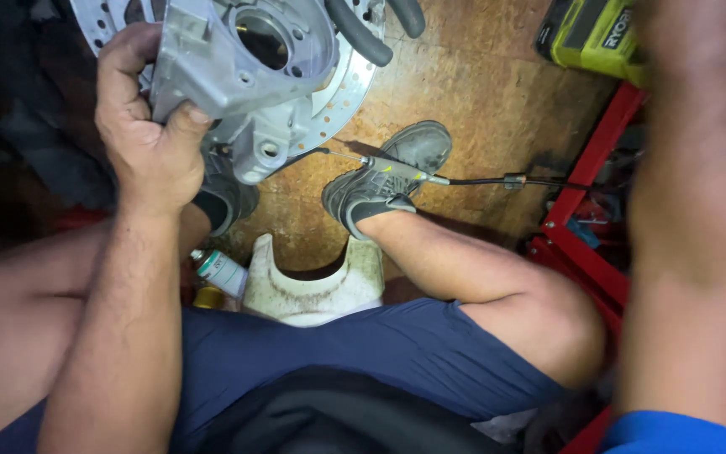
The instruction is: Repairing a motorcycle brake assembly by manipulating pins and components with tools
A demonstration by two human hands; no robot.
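My left hand (144, 126) grips the edge of a grey cast-metal housing (237, 67) held up in front of me. Behind the housing sits a drilled brake disc (355, 71) with rubber hoses (363, 38) crossing it. A thin control cable (464, 180) runs from the housing rightward over my right shoe. My right forearm (699, 210) reaches up along the right edge; the hand itself is cut off at the top, so what it holds is hidden.
I sit on a white stool (313, 290) over a brown board floor (481, 92), legs apart, grey shoes (388, 172) on the floor. A small spray can (220, 271) lies by the stool. A red frame (590, 210) and a yellow-green tool case (590, 34) stand at right.
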